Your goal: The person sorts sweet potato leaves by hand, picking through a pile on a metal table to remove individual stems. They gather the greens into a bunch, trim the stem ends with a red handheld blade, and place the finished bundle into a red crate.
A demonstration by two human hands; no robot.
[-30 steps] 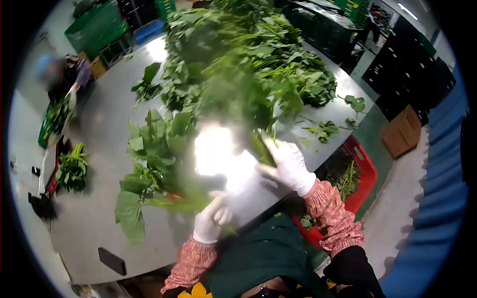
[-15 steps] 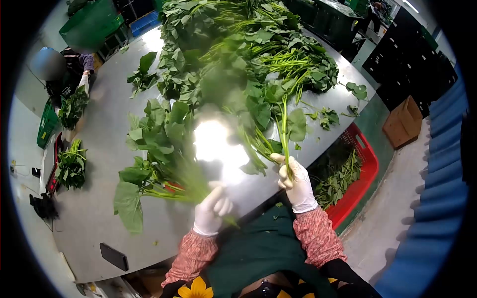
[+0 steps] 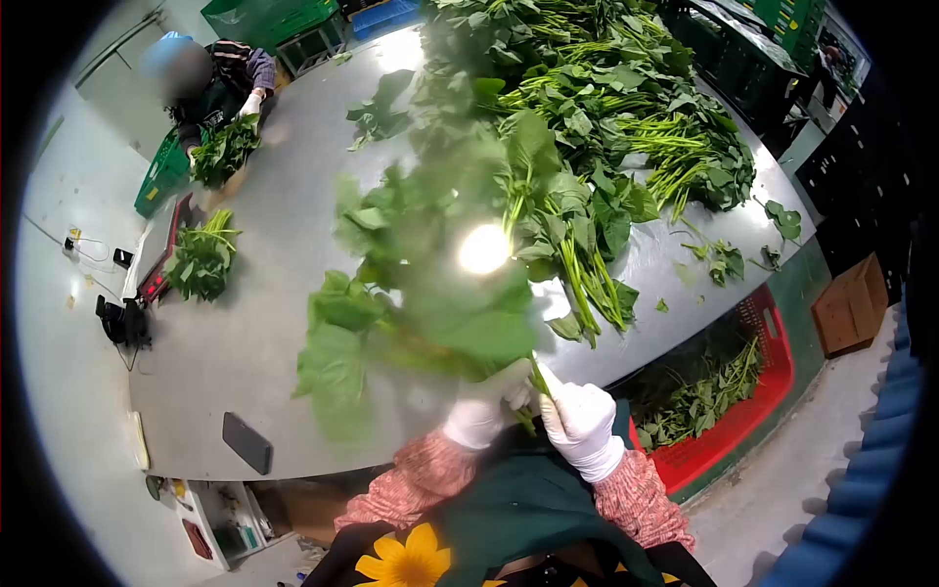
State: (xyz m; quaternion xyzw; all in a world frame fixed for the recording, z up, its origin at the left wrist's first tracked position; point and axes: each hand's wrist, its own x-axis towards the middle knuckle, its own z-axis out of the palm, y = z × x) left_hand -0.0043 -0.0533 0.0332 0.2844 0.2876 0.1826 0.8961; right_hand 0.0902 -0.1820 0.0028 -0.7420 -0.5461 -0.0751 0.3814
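My white-gloved left hand (image 3: pixel 479 411), smeared by motion, is closed around the stems of a bunch of leafy greens (image 3: pixel 337 342), whose broad leaves spread up and left over the metal table. Right beside it, my gloved right hand (image 3: pixel 584 423) pinches leafy green stems (image 3: pixel 540 377) that stand upright between the two hands. Large blurred leaves hang above both hands and cover part of the table. Just beyond my right hand, loose stems (image 3: pixel 592 284) lie at the edge of the big heap of greens (image 3: pixel 626 108).
A red crate (image 3: pixel 778 357) with greens stands below the table's right edge. On the metal table (image 3: pixel 264 362) lie a phone (image 3: pixel 246 443) and a tied-looking bunch (image 3: pixel 203 256) near a scale (image 3: pixel 161 264). Across the table a person (image 3: pixel 230 83) handles greens. A cardboard box (image 3: pixel 849 305) is on the floor.
My hands have come together near the table's front edge, the right one bringing its upright stems next to the left hand's bunch. The view has shifted left.
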